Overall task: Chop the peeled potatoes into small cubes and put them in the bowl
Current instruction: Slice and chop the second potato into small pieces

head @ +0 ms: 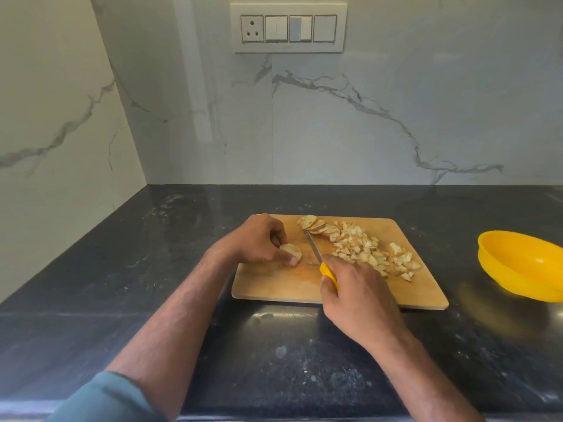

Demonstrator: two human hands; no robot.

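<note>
A wooden cutting board [274, 287] lies on the dark counter. My left hand [259, 239] pinches a piece of peeled potato [291, 250] against the board's left part. My right hand [356, 293] grips a knife by its yellow handle [328, 273]. The blade [313, 247] points away from me, just right of the held piece. A row of potato slices [316, 226] lies at the board's far edge. A heap of small potato cubes [371, 251] covers the board's right half. The yellow bowl [518, 263] stands to the right of the board, apart from it, and looks empty.
The dark stone counter [152, 269] runs to a marble-patterned wall at the back and the left. A switch panel with a socket [288, 28] is set high on the back wall. My blue-green sleeve [103, 400] shows at the bottom left.
</note>
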